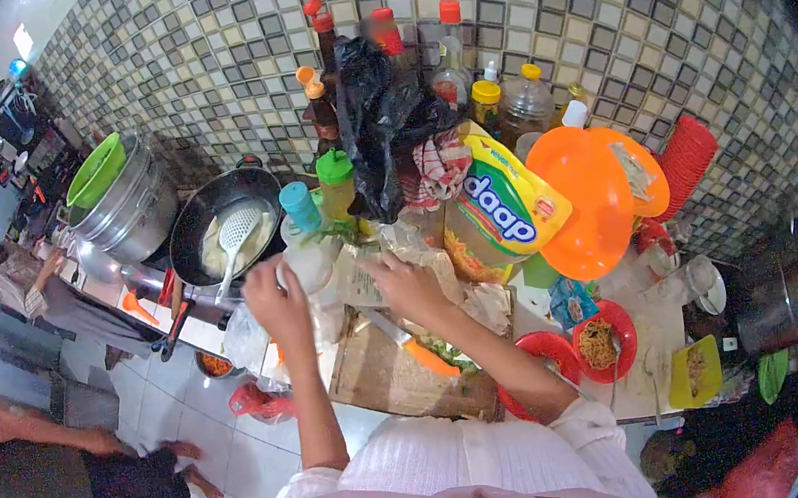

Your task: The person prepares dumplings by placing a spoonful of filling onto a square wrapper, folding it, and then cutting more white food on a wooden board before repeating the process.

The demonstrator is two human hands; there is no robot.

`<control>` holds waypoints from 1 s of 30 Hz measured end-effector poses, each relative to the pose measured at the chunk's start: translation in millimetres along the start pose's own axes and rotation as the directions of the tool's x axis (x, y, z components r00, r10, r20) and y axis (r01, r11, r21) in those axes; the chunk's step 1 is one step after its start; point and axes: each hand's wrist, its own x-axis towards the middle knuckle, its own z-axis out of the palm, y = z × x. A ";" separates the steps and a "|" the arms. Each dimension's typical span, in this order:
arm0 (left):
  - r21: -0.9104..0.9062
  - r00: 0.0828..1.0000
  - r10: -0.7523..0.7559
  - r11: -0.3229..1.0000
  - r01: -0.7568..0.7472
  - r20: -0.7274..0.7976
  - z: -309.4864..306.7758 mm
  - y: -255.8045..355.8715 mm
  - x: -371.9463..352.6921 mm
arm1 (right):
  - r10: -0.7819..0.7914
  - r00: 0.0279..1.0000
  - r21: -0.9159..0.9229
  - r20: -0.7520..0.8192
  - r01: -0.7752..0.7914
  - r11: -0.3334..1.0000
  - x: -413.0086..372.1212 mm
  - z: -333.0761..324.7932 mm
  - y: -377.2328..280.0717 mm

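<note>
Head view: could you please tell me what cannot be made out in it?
Head view: whether the left hand holds anything; its fingertips are blurred.
Head view: what lies under the right hand; its fingers cover it.
Head view: what the black bag holds; the plastic hides it.
Head view: part of the nearer red bowl; the right forearm covers it.

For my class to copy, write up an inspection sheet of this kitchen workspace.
Surface: pale counter, with a cutting board.
Job's things: orange-handled knife lying on the board, greens beside it.
Clutter: black plastic bag, orange plates, sauce bottles and red bowls crowd around.
Hands: left hand raised near the frying pan; right hand above the board's far end, beside a printed packet; grips unclear.
Cables: nothing seen.
Surroundings: tiled wall behind; two other people at left.
</note>
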 end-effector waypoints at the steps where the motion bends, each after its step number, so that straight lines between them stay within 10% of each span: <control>1: 0.008 1.000 -0.007 1.000 0.007 -0.002 -4.1 -14.8 4.3 | -0.007 1.000 0.004 0.006 0.007 1.000 3.3 -1.8 -5.9; 3: 0.110 0.996 -0.088 0.990 0.090 -0.025 -6.5 -51.4 11.9 | -0.040 0.976 0.032 0.215 0.034 0.999 11.6 -3.4 -19.1; 8: -0.028 0.898 -0.339 0.932 0.361 0.282 17.4 -150.5 9.5 | -0.179 0.984 -0.184 0.014 0.178 0.967 19.1 35.8 -17.9; 13: -0.085 0.459 -0.626 0.532 0.842 0.631 3.1 -123.5 9.2 | -0.048 0.996 -0.246 0.076 0.065 0.967 29.9 53.4 -3.9; 20: -0.122 0.436 -0.633 0.477 0.870 0.639 17.2 -139.0 -1.0 | 0.102 0.991 -0.153 -0.089 -0.115 0.982 22.6 52.6 -6.1; 30: -0.156 0.426 -0.612 0.444 0.882 0.667 21.8 -149.6 -4.7 | 0.465 0.811 0.645 -0.356 -0.146 0.750 27.2 71.2 13.2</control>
